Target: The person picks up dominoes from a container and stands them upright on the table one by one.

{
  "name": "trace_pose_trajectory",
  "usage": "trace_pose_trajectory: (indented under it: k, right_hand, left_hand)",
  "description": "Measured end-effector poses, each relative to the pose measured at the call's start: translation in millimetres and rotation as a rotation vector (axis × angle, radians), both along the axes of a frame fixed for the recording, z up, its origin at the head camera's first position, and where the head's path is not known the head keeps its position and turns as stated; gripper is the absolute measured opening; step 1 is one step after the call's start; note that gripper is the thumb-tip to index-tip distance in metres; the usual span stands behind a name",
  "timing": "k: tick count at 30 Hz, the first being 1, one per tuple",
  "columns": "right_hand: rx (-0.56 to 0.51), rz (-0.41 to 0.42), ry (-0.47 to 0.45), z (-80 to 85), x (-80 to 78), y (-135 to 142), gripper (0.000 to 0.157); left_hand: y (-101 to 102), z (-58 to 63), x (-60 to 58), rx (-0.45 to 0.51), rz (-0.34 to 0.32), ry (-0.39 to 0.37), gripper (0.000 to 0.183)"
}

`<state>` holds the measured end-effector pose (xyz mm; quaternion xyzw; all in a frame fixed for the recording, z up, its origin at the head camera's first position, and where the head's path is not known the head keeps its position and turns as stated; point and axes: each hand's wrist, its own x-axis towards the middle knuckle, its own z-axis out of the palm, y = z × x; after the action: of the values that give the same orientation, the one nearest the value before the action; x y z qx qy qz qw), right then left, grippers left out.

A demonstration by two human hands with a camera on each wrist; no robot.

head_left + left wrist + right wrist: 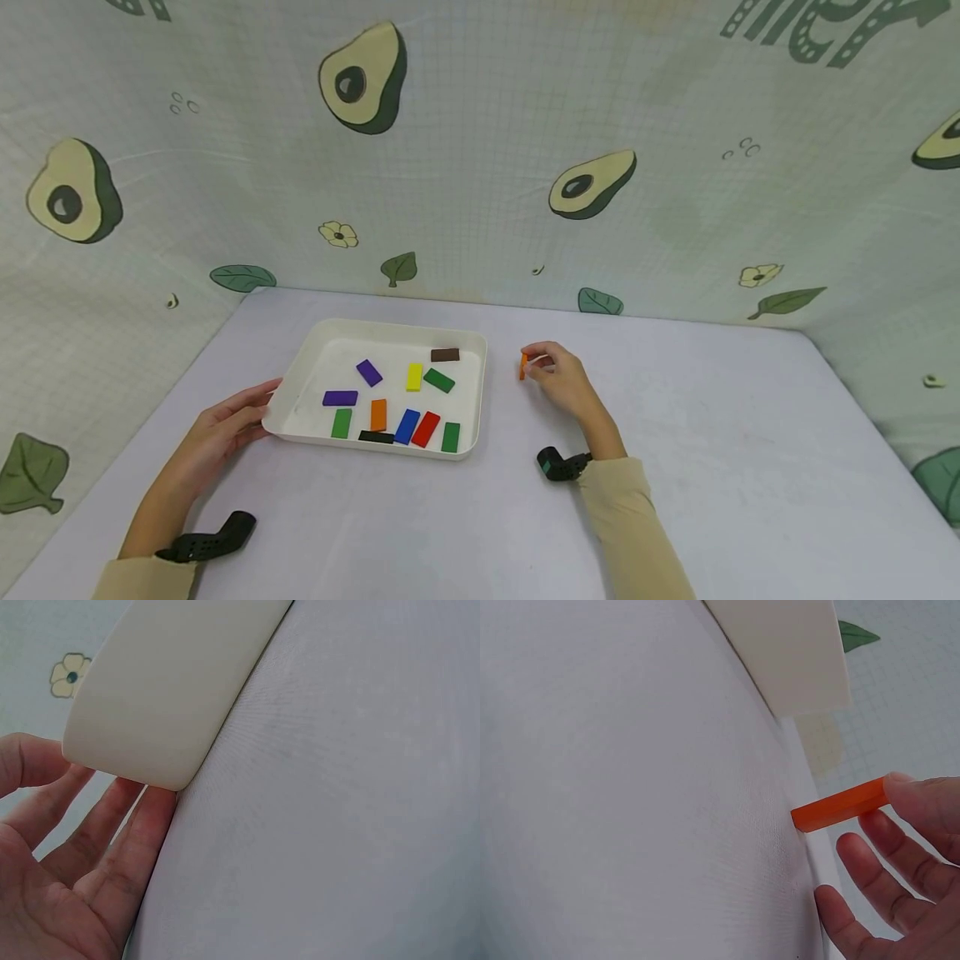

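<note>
My right hand (558,379) pinches an orange block (840,806) between thumb and fingertips, to the right of the white tray (483,375). The block stands on end, its lower end right at the tabletop in the right wrist view. Its other fingers spread loosely below. At the tray's left end is my left hand (225,429). In the left wrist view its fingers (154,817) reach out and touch the tray's outer wall (172,690) near the table. Flat in the tray lie several coloured blocks, among them a yellow block (414,377) and a brown block (445,355).
Also in the tray are purple, green, blue, red and black blocks, plus another orange block (378,415). The white table (750,467) ends at a hanging cloth (480,167) printed with avocados and leaves. A black wrist camera (558,464) sits on the right wrist.
</note>
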<state>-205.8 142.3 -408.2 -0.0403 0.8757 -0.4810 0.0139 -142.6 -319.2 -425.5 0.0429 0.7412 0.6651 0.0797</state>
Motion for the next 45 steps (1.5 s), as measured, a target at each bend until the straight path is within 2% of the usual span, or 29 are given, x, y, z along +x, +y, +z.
trace_pose_trajectory:
  k: [27, 35, 45]
  right_hand:
    - [-0.014, 0.013, 0.0, 0.4, -0.6, 1.3, 0.028]
    - [-0.021, 0.009, 0.005, 1.0, -0.3, 0.3, 0.029]
    - [-0.008, 0.003, -0.019, 1.5, 0.4, 0.0, 0.031]
  left_hand:
    - [0.0, -0.9, -1.3, 0.026, 0.015, -0.021, 0.044]
    - [-0.1, -2.3, -1.5, 0.049, 0.0, 0.002, 0.043]
    - [-1.0, -3.8, -1.9, 0.039, 0.004, -0.005, 0.044]
